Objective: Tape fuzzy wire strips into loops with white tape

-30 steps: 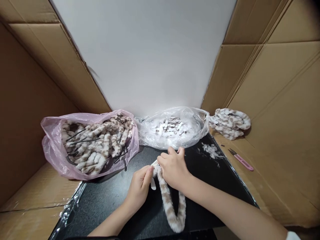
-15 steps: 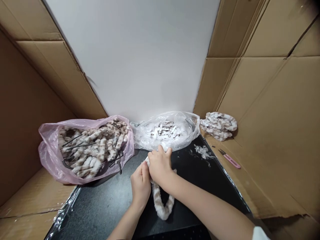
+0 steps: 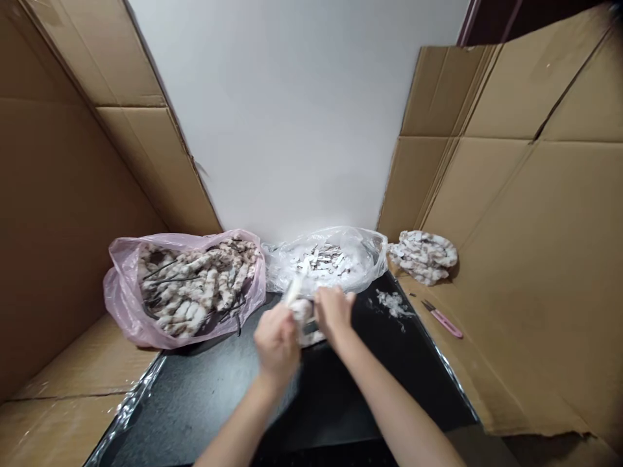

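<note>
A brown-and-white plush band (image 3: 302,311) is stretched between my two hands over the black table, smeared by motion. My left hand (image 3: 277,340) is closed like a fist on its left side. A pale flat strip (image 3: 294,288) sticks up above that fist; blur hides whether it is part of the band. At the band's right side my right hand (image 3: 335,313) is closed, fingers curled over it and the thumb side pointing right. Just behind the hands lies a clear plastic bag (image 3: 372,259) with many small white tags (image 3: 327,258) on it.
A pink plastic bag (image 3: 121,305) full of plush bands (image 3: 199,292) with dark cords stands left. Right of the black table (image 3: 204,402) lie pink-handled snips (image 3: 448,324) and a plush bundle (image 3: 424,256). Fluff (image 3: 393,303) sits near the edge. Cardboard walls (image 3: 535,259) flank the space.
The plush band's hanging loop has been lifted off the table front and drawn up between the hands. My hands have moved slightly apart. The whole view has shifted a little.
</note>
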Motion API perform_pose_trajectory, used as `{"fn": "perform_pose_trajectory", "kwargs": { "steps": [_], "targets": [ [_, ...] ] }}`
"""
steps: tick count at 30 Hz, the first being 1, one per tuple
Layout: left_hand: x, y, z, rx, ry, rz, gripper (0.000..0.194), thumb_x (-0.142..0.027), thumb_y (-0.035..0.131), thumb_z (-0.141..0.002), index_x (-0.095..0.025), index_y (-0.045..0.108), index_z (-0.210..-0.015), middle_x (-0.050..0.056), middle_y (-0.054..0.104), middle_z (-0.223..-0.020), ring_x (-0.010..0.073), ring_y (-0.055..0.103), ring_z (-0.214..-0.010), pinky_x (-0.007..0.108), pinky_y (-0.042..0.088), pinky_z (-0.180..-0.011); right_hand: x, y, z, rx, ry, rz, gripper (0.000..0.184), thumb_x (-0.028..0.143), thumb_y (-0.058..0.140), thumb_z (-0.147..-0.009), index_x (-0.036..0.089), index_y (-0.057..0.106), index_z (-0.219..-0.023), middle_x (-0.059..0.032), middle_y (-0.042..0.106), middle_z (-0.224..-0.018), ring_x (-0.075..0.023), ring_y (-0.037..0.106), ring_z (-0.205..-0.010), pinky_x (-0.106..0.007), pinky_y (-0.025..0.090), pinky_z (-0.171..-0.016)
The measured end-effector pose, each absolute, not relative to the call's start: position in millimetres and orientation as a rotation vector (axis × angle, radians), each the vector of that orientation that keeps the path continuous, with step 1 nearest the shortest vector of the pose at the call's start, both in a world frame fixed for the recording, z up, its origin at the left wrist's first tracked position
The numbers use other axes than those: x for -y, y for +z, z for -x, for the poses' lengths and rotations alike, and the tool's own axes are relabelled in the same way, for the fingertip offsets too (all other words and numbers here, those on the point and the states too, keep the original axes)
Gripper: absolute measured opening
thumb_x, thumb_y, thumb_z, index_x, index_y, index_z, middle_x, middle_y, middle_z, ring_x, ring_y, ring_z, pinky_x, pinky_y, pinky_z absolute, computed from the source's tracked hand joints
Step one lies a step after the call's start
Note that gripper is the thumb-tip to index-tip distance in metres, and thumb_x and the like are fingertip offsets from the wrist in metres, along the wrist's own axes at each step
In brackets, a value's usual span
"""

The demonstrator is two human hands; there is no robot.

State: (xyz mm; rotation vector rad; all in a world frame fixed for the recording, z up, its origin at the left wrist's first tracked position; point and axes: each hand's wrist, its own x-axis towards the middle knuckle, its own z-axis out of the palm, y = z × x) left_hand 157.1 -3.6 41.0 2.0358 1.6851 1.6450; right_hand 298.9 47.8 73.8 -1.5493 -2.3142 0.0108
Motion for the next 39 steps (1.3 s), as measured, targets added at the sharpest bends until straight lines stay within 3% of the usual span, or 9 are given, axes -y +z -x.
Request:
{"fn": "perform_pose_trajectory", "kwargs": {
  "steps": [3,7,13,23,26,28,31,35,39],
  "targets": [
    [2.5,47.3,-126.8,-1.806,1.538,-2.196,0.045,-0.034,0.027,-0.097,-0.021,0.047,-0.059,0.003,0.051,-0.059,0.018,0.05,-0.061,0.029,0.037,-0.06,-57.7,81.8,-338.3,2.059,-0.022,1.739,0.029,0.03,0.035,-0.099,0.017,0.06,-0.093,-0.0106,0.065,-0.096,-0.0262,0.058,-0.094,-0.044,0.046,-0.079],
    [-3.9,39.4,-108.2,-1.918,1.005,-2.469,0.044,-0.031,0.028,-0.098,-0.019,0.058,-0.069,0.002,0.059,-0.064,0.0161,0.055,-0.061,0.029,0.033,-0.062,-65.9,82.8,-377.5,1.749,0.093,1.497,0.023,0.036,0.042,-0.092,0.02,0.053,-0.078,-0.0071,0.06,-0.086,-0.0246,0.054,-0.086,-0.037,0.04,-0.076],
    [-26.0,31.0,-113.0,-2.221,0.526,-2.479,0.035,-0.033,0.04,-0.095,-0.016,0.066,-0.079,0.01,0.067,-0.081,0.0266,0.058,-0.083,0.037,0.034,-0.073,-67.4,62.8,-406.8,1.626,0.292,1.297,0.017,0.034,0.047,-0.087,0.021,0.049,-0.078,-0.0032,0.055,-0.081,-0.0209,0.053,-0.08,-0.033,0.042,-0.075],
    [-37.0,28.4,-117.3,-2.355,0.653,-2.237,0.033,-0.037,0.045,-0.093,-0.02,0.073,-0.087,0.016,0.054,-0.123,0.0338,0.046,-0.109,0.048,0.038,-0.084,-61.8,49.8,-421.0,1.632,0.361,1.268,0.019,0.037,0.049,-0.088,0.021,0.051,-0.079,-0.0024,0.055,-0.081,-0.0198,0.052,-0.079,-0.033,0.043,-0.074],
    [-36.0,53.6,-104.8,-2.176,0.883,-2.102,0.042,-0.04,0.037,-0.094,-0.02,0.072,-0.083,0.014,0.06,-0.11,0.0301,0.051,-0.099,0.044,0.041,-0.08,-62.6,53.1,-428.3,1.567,0.437,1.236,0.021,0.04,0.048,-0.089,0.022,0.053,-0.082,-0.0019,0.055,-0.081,-0.0193,0.052,-0.077,-0.032,0.042,-0.073],
    [-35.6,77.3,-98.4,-1.902,1.019,-2.086,0.049,-0.041,0.031,-0.095,-0.017,0.065,-0.069,0.009,0.062,-0.088,0.0235,0.055,-0.083,0.036,0.043,-0.075,-64.2,57.4,-432.4,1.486,0.527,1.175,0.022,0.042,0.048,-0.09,0.022,0.054,-0.082,-0.0009,0.054,-0.078,-0.0183,0.051,-0.074,-0.031,0.042,-0.07],
    [-35.8,113.2,-97.8,-1.665,1.116,-1.919,0.05,-0.05,0.033,-0.092,-0.018,0.054,-0.06,0.001,0.053,-0.06,0.0166,0.05,-0.059,0.027,0.04,-0.058,-65.0,70.8,-433.8,1.371,0.621,1.049,0.023,0.043,0.051,-0.088,0.022,0.053,-0.081,-0.0001,0.053,-0.076,-0.0178,0.052,-0.074,-0.03,0.042,-0.071],
    [-38.4,134.9,-113.8,-1.321,0.95,-1.75,0.053,-0.054,0.037,-0.09,-0.02,0.043,-0.049,-0.001,0.045,-0.047,0.0127,0.043,-0.048,0.024,0.036,-0.049,-53.1,100.7,-419.8,1.389,0.786,0.927,0.024,0.045,0.051,-0.088,0.023,0.053,-0.078,-0.0012,0.054,-0.076,-0.0192,0.054,-0.076,-0.032,0.045,-0.073],
    [-44.1,112.5,-140.1,-1.114,0.852,-1.615,0.051,-0.054,0.042,-0.089,-0.02,0.038,-0.051,-0.005,0.034,-0.044,0.0096,0.035,-0.042,0.022,0.03,-0.043,-33.8,116.4,-386.2,1.651,1.127,0.782,0.026,0.045,0.05,-0.088,0.022,0.055,-0.077,-0.0032,0.058,-0.083,-0.0194,0.057,-0.08,-0.033,0.047,-0.079]
  ]
}}
